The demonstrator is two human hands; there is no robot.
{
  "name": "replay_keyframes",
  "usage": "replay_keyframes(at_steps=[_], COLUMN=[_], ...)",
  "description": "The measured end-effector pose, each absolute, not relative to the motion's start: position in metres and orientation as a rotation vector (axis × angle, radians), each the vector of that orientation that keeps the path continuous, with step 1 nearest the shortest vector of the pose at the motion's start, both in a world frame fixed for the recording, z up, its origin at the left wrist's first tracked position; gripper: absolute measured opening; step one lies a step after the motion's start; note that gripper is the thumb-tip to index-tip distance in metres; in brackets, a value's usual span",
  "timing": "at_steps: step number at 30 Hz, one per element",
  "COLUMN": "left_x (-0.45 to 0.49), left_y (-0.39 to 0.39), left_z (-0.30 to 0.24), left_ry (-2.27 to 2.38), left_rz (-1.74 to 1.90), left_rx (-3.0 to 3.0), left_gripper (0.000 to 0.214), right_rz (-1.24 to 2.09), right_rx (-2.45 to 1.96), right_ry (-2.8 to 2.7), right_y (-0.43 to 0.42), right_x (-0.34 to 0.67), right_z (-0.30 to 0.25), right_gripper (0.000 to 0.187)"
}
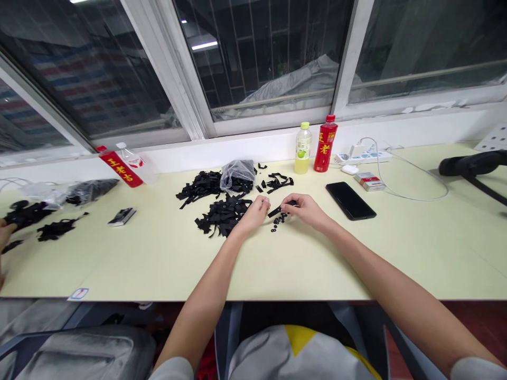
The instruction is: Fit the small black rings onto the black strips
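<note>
Over the table, my right hand (304,209) pinches a short black fabric strip (274,212) between thumb and fingers. My left hand (256,214) is close beside the strip's left end, its fingers closed together; whatever they hold, if anything, is too small to make out. Beneath the strip lie several small black rings (277,221), loosely scattered. Just left of my left hand is a heap of black strips (224,214). Behind it spreads another black heap (202,186), partly under a clear plastic bag (237,174). A few loose black strips (279,182) lie beyond my hands.
To the right are a black phone (350,200), a cigarette box (369,181), a white cable (420,198) and a power strip (368,157). A green-capped bottle (302,149) and a red bottle (325,145) stand behind. Another person's hand (5,233) touches black pieces at far left.
</note>
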State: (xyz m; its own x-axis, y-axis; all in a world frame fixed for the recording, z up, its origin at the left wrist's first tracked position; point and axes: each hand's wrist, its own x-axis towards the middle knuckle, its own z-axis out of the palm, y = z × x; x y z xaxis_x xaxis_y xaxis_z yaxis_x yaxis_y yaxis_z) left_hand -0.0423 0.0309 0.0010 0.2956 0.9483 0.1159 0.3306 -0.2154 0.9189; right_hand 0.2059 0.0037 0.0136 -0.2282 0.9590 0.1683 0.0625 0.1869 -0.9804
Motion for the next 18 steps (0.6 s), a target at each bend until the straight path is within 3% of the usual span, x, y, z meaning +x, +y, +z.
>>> replay_keyframes(at_steps=[11,18], left_x=[-0.027,-0.021], left_y=[0.016,0.012], left_z=[0.009,0.009], left_ry=[1.053,0.973], left_rz=[0.851,0.869], left_rx=[1.522,1.412], left_gripper=[0.063,0.053], right_rz=[1.161,1.028], right_rx=[-1.016,-1.002], right_ry=[-1.542,-1.596], right_y=[0.001,0.002], right_x=[0.205,0.208], right_z=[0.011,0.011], right_gripper=[0.049,0.04])
